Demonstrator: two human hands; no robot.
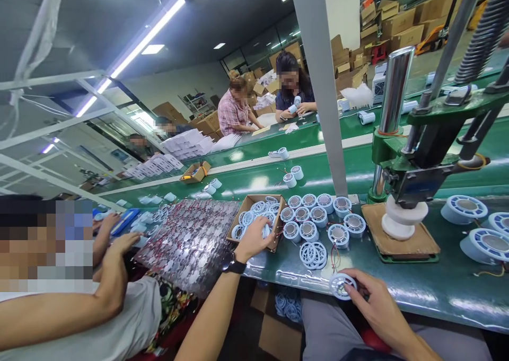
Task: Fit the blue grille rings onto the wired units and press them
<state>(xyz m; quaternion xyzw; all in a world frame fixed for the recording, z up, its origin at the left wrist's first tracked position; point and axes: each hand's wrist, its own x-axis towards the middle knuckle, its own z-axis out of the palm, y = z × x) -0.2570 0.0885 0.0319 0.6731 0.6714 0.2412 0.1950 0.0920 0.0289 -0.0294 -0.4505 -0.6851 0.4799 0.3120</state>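
Note:
My left hand (254, 240), with a dark band at the wrist, reaches into a small cardboard box (234, 240) full of light blue plastic rings (258, 207). Its fingers are bent together on a ring among the pile, partly hidden. Near the bench's front edge, my right hand (371, 295) grips a round light blue housing (341, 287) between thumb and fingers, its spoked face turned up. Thin red wires rise beside it. A small pile of loose rings (313, 255) lies between my hands. Behind it stand several blue housings with metal discs (318, 215).
A green press (413, 175) with a white round head stands over a brown pad (368, 218) at right. More blue housings (464, 208) sit beyond it. A sheet of small metal parts with red wires (191, 239) lies left. A co-worker's arm (111, 276) is close by.

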